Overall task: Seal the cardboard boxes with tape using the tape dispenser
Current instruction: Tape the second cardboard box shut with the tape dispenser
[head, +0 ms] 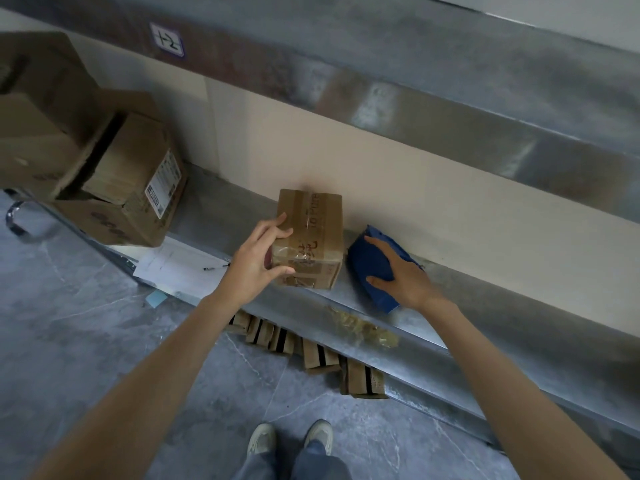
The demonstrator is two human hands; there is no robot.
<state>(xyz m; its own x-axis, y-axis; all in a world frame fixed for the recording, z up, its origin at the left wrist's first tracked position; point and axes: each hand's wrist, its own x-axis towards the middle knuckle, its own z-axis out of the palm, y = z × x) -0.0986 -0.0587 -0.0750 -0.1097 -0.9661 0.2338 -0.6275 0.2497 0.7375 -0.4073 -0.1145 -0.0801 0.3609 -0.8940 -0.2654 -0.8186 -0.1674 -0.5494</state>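
Note:
A small cardboard box [313, 233] with tape strips and handwriting on top sits on the metal shelf [398, 323] against the wall. My left hand [258, 258] grips its left end, fingers over the top edge and thumb on the near face. To the right of the box lies the blue tape dispenser [372, 263]. My right hand [403, 275] lies over the dispenser, index finger and thumb spread around its body.
Large open cardboard boxes [104, 168] are stacked at the left end of the shelf, with white paper [176, 268] and a pen [216, 267] beside them. Flattened cartons [311, 351] stand on the floor under the shelf. Crumpled clear tape [363, 329] lies near the shelf's front edge.

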